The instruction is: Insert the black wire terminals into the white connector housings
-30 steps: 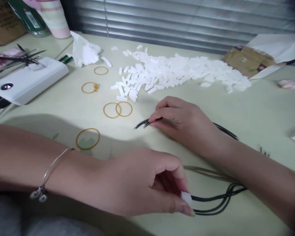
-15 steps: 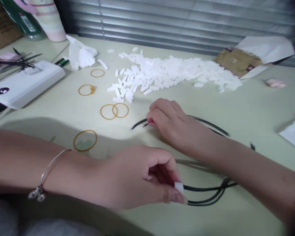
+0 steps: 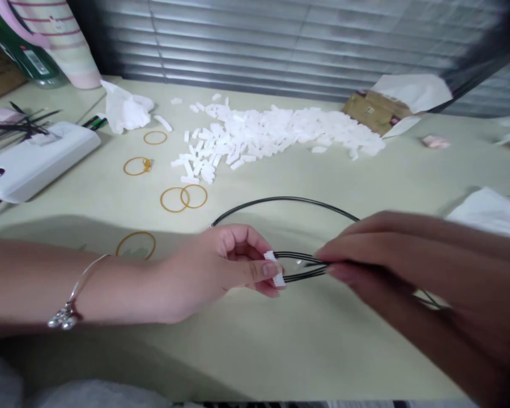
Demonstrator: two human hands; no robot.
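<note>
Between thumb and fingers, my left hand (image 3: 238,263) grips a small white plastic connector (image 3: 275,271). Thin black wires (image 3: 300,277) run out of its right side in two groups. My right hand (image 3: 391,266) is closed, pinching these wires a short way right of the connector; it is partly blurred. Behind both hands a longer black wire (image 3: 284,198) arches over the table, its left end by my left knuckles. A small dark tip shows between the two wire groups, too small to make out.
White plastic connectors (image 3: 259,136) lie in a wide heap at the back. Several yellow rubber bands (image 3: 174,199) are scattered to the left, near a white power bank (image 3: 42,164). White tissue (image 3: 488,212) lies at right, a brown packet (image 3: 372,112) at the back by the blinds.
My right hand has let go of the black wire ends on the table, moved right and nearer, and gripped the wires by the connector. My left hand has raised and turned the connector.
</note>
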